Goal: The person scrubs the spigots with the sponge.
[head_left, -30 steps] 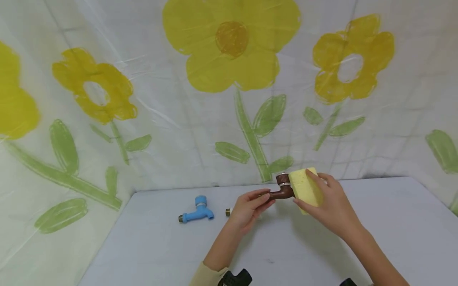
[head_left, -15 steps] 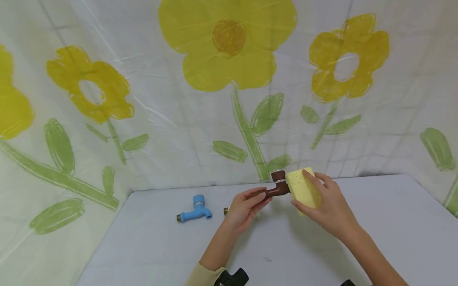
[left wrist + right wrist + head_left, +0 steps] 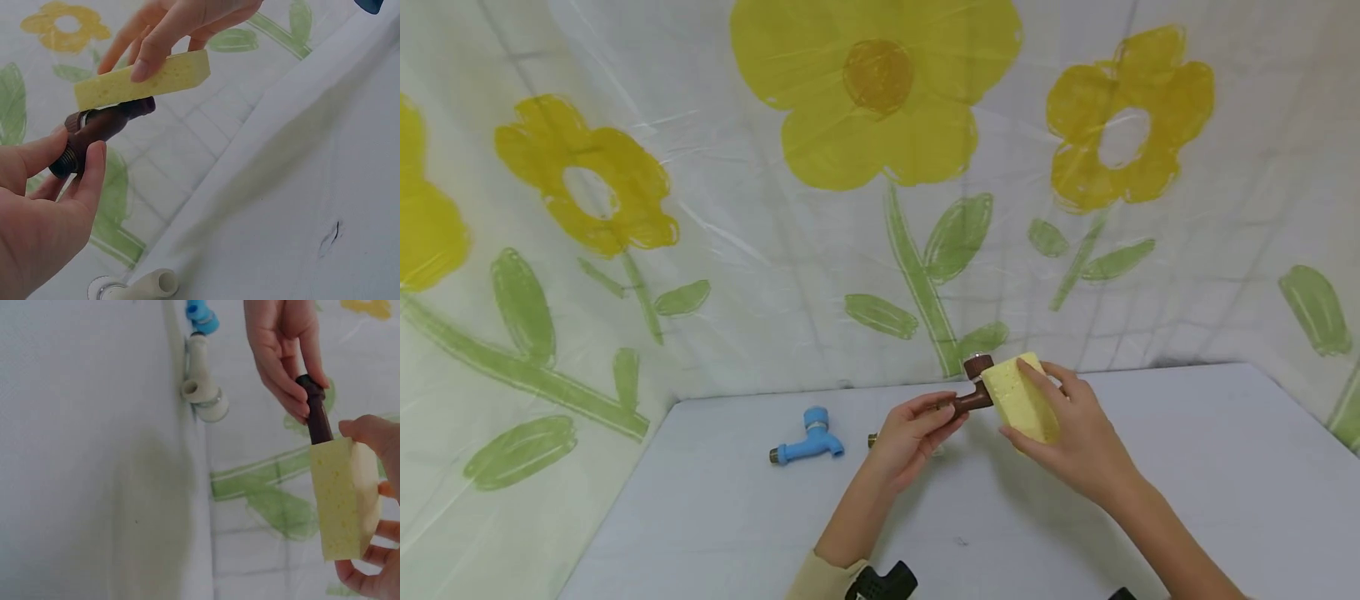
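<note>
My left hand (image 3: 912,437) pinches a brown faucet (image 3: 973,398) by its threaded inlet end, holding it up above the table. A yellow sponge (image 3: 1021,398) is gripped between the thumb and fingers of my right hand (image 3: 1078,433). The sponge lies against the faucet's body and covers its spout side in the head view. Seen from the left wrist, the sponge (image 3: 144,80) runs along the faucet (image 3: 94,134), whose spout tip shows beneath it. In the right wrist view the sponge (image 3: 342,497) hides most of the faucet beyond its inlet end (image 3: 315,403).
A blue faucet (image 3: 808,437) lies on the white table (image 3: 715,517) at the left. Beside it rests a cream-white faucet (image 3: 203,381), mostly hidden behind my left hand in the head view. A flower-printed sheet (image 3: 760,250) hangs behind the table's back edge.
The sponge has shifted left along the faucet with my right hand and now covers more of its body. My left hand keeps its hold on the faucet. The head view has shifted slightly.
</note>
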A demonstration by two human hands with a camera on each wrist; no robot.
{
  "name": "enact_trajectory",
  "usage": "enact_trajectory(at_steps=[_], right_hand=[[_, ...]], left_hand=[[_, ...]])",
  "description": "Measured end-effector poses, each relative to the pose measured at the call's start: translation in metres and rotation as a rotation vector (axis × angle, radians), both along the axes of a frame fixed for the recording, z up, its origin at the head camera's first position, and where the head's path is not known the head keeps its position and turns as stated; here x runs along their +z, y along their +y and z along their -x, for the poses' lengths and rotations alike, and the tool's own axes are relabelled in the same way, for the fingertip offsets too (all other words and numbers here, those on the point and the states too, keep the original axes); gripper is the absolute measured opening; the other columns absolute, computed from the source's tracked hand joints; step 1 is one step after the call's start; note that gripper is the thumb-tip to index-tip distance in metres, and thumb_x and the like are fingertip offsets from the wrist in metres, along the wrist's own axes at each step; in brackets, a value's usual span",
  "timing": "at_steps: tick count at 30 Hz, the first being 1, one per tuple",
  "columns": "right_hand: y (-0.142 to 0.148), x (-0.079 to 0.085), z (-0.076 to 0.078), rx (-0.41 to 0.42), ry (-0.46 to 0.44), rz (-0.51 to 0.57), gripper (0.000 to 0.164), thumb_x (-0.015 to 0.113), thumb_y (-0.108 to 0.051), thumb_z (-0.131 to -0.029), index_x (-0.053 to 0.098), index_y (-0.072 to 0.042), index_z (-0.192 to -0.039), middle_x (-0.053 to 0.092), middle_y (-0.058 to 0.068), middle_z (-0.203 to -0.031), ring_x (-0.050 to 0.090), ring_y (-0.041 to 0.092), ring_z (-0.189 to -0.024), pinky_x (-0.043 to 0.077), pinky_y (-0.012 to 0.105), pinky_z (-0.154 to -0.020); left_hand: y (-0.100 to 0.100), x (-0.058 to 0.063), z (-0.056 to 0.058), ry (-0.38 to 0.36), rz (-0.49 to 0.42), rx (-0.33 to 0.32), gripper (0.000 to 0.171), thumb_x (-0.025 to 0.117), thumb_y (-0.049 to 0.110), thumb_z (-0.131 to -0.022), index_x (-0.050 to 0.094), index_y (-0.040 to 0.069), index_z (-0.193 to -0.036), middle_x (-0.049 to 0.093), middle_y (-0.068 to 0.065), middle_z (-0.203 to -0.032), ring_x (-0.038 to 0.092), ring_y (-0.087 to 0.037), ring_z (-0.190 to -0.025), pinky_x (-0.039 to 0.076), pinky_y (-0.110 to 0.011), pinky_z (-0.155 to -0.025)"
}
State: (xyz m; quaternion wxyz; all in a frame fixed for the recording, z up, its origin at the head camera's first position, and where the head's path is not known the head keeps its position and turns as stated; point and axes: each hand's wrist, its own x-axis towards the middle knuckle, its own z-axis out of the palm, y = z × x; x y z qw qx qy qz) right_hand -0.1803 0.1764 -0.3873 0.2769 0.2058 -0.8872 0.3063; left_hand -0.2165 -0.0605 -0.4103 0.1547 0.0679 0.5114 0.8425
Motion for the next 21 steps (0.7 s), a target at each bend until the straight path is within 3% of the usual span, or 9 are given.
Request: enact_trajectory(at_steps=[5, 12, 21], right_hand=[[-0.0024, -0.0006, -0.0012, 0.054, 0.021, -0.045, 0.085, 0.097, -0.021, -0.075, 0.058, -0.014, -0.150, 0.057, 0.019, -0.141, 0.061, 0.034, -0.107, 0.059, 0.045, -0.073], [0.0053, 0.0036, -0.0010, 0.047, 0.023, -0.060, 0.084, 0.096, -0.020, -0.075, 0.059, -0.015, -0.149, 0.058, 0.020, -0.143, 0.060, 0.041, -0.112, 0.058, 0.050, -0.075], [0.0022, 0.0029, -0.0030, 0.085, 0.035, -0.093, 0.086, 0.096, -0.022, -0.075, 0.057, -0.017, -0.152, 0.057, 0.016, -0.145, 0.061, 0.036, -0.112, 0.061, 0.049, -0.076]], left_hand=[[-0.0028, 0.0020, -0.0012, -0.008, -0.015, -0.015, 0.043, 0.054, -0.007, -0.106, 0.045, -0.020, -0.146, 0.067, -0.014, -0.122, 0.073, -0.017, -0.110, 0.057, -0.028, -0.102], [-0.0035, 0.0039, -0.0022, -0.015, -0.028, -0.015, 0.043, 0.053, -0.007, -0.106, 0.044, -0.020, -0.146, 0.062, -0.022, -0.132, 0.072, -0.020, -0.114, 0.056, -0.029, -0.103], [-0.0045, 0.0080, -0.0045, -0.011, -0.025, -0.007, 0.043, 0.052, -0.008, -0.106, 0.043, -0.021, -0.146, 0.062, -0.021, -0.131, 0.071, -0.022, -0.116, 0.056, -0.029, -0.104]])
